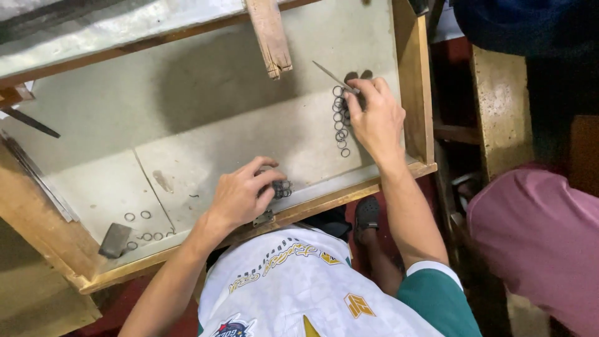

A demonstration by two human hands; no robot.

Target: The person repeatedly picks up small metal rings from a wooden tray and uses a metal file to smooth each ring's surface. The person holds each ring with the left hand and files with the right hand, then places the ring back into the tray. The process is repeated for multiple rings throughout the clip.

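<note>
Rings (340,122) in a column on the tray (206,106), block (115,240) at its near-left corner.

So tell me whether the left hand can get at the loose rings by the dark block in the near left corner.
Probably yes. The left hand rests on a small ring cluster, and the bare tray floor between it and the loose rings near the dark block holds nothing in the way.

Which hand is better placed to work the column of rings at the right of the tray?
Right. The right hand already grips the thin metal tool and rests against the column of rings. The left hand sits at the tray's near edge over a small ring cluster, apart from it.
</note>
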